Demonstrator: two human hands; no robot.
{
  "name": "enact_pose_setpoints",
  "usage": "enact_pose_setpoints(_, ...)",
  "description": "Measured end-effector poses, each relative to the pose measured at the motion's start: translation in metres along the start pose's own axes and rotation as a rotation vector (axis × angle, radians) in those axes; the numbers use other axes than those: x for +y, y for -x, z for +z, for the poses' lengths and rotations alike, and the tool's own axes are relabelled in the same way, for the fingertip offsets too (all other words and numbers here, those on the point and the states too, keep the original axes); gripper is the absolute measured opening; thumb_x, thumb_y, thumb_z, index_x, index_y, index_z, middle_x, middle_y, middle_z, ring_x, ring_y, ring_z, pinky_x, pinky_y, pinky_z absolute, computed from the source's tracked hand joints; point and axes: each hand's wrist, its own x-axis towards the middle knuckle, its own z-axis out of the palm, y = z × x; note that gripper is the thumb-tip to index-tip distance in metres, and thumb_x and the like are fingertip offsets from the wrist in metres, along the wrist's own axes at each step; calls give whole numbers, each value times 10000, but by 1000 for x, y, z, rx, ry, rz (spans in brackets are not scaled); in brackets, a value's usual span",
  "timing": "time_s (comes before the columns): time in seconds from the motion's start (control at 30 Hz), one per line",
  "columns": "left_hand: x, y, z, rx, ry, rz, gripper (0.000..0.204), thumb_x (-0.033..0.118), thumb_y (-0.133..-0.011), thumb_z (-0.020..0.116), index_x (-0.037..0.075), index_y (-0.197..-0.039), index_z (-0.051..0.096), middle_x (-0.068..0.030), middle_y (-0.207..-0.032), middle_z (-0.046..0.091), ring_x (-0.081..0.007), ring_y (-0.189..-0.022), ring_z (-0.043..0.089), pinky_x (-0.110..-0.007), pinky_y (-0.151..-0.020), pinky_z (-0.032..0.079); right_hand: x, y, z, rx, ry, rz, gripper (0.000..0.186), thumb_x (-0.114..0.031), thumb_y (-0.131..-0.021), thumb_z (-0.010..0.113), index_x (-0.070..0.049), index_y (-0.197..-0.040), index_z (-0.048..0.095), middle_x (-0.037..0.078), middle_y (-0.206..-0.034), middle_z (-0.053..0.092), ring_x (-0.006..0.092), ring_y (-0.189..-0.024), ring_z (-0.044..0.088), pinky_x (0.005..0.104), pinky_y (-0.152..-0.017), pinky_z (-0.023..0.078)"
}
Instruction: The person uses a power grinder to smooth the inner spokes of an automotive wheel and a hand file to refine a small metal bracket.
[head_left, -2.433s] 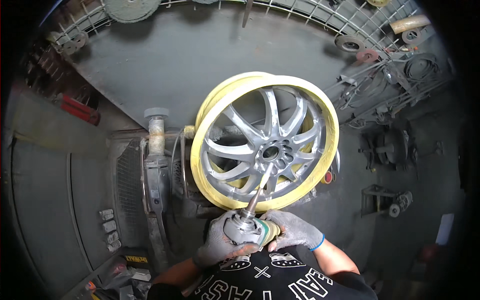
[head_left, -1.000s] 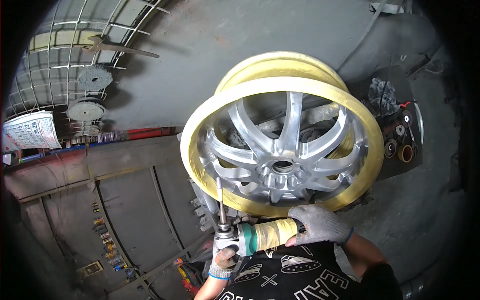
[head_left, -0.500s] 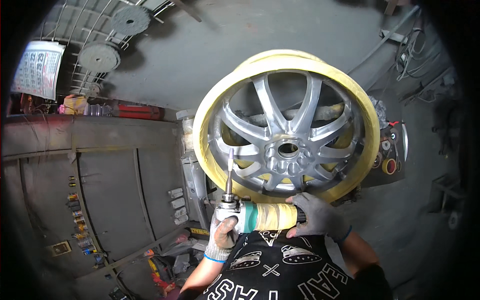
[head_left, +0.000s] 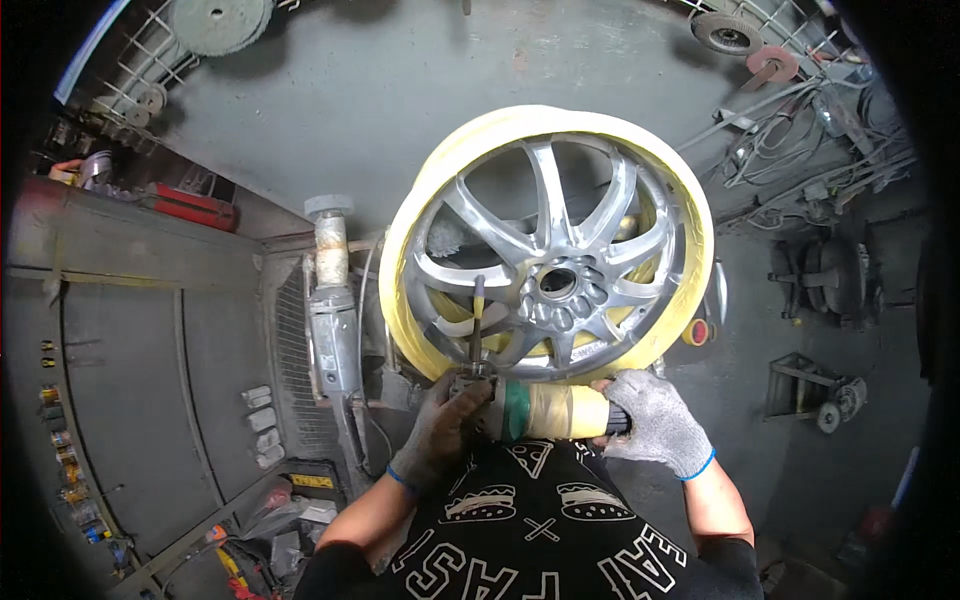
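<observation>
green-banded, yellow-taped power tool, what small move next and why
Perhaps steady the tool and check for contact: its slim bit overlaps a silver metal spoke in view, contact unclear. Left gloved hand holds the tool's head, right gloved hand its rear.

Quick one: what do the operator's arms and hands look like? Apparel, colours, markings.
Left grip and right grip: grey knit-looking work gloves with thin blue wrist edging. The left glove looks darker; grime or shadow, can't tell. Forearms bare below short black sleeves. No markings legible on either glove.
</observation>
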Motion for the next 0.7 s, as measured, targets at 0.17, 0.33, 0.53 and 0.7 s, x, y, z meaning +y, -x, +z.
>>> enact_pose_setpoints(0.17, -13, -19, -2, -112, -135, 225, 260, 103, -1041, 554, -24, -1266, 590, -95, -1216, 619, -173, -1118, 633, -327, -939, 547, -16, 8, -6, 142, 171, -55, 737, -351, -652, 883, -102, -1301, 637, 138, -1109, 652, 358, -1056, 651, 461, -899, 533)
enact_pose_setpoints(0.33, -22, -29, -8, -216, -34, 134, 387, 127, -1068, 512, -32, -1420, 502, -123, -1276, 589, -193, -1240, 578, -336, -1034, 506, -32, 12, -11, 148, 259, -13, 755, -413, -651, 894, -133, -1305, 642, 131, -1101, 652, 356, -1030, 651, 461, -872, 536)
enact_pose_setpoints(0.53, -26, -23, -6, -275, 69, 112, 446, 48, -1039, 556, -32, -1467, 459, -150, -1437, 509, -217, -1338, 514, -370, -1107, 461, -28, 17, -8, 130, 235, 20, 765, -422, -653, 896, -165, -1327, 641, 126, -1100, 651, 348, -1013, 646, 469, -848, 530)
enact_pose_setpoints(0.7, -38, -34, -26, -309, -239, 313, 546, -17, -955, 652, -41, -1463, 452, -191, -1467, 510, -280, -1339, 532, -408, -1090, 475, -24, 20, -5, 165, 297, 0, 755, -419, -658, 894, -181, -1331, 649, 105, -1093, 653, 337, -980, 647, 463, -831, 526)
